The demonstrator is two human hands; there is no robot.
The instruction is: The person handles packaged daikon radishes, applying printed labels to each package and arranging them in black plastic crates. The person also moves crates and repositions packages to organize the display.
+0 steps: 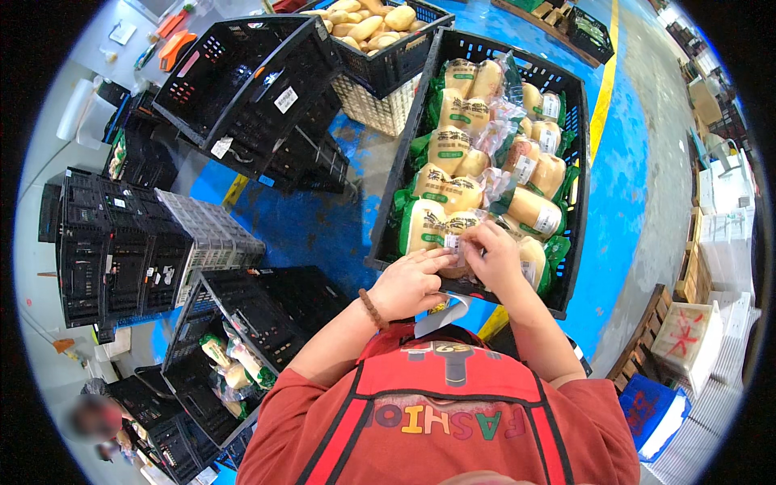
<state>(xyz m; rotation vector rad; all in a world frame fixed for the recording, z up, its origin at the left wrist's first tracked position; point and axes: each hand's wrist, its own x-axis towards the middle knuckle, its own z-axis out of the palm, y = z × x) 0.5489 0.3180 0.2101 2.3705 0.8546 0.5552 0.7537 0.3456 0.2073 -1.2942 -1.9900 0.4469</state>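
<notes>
A black crate [579, 174] in front of me holds several clear-and-green bags of pale, elongated vegetables [449, 148], many bearing white stickers. At its near end, my left hand [408, 284] reaches in with stretched fingers lying against the nearest bag, beside a white sticker label [452, 242]. My right hand [491, 252] is closed in a pinch over the same bag, just right of that sticker; whatever its fingertips hold is hidden. A curled strip of white paper [443, 318] hangs below my left hand, and I cannot tell what supports it.
Stacked black crates [250, 97] stand at the far left, beside a crate of loose pale vegetables [376, 28]. More crates [121, 242] are at left. An open crate [190, 380] with bagged vegetables sits nearer. Wooden pallets [643, 343] and a blue box [653, 414] lie at right.
</notes>
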